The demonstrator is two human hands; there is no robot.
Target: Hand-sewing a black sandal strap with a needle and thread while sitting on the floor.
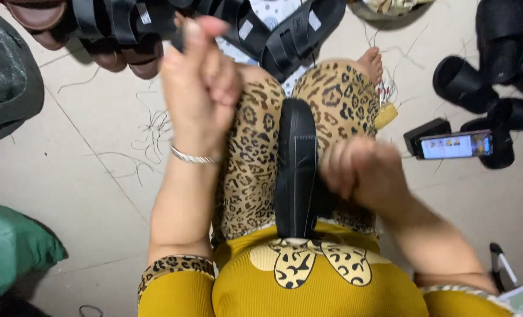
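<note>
A black sandal sole (295, 167) stands on edge between the person's knees, clamped by the leopard-print trousers (251, 158), its lower end against the yellow shirt (320, 290). The right hand (362, 173) sits just right of the sole, touching its side, fingers curled inward; motion blur keeps me from telling whether they grip the sole or something thin against it. The left hand (200, 85) is raised up and to the left of the sole, well clear of it, fingers bunched into a loose fist with the thumb on top, as if pinching something too fine to see. A silver bangle (194, 157) rings that wrist.

Beyond the sole's far end, a bare foot (372, 63) rests on the tiled floor (97, 176), and past it lies a row of black strap sandals (291, 32), with brown sandals (38, 17) further left. Loose threads (153, 126) lie scattered on the tiles left of the sole. To the sole's right, a phone (455, 145) with its screen lit leans among more black sandals (496, 76). Far left of the sole sit a green bag (9, 246) and a dark grey bag (6, 82).
</note>
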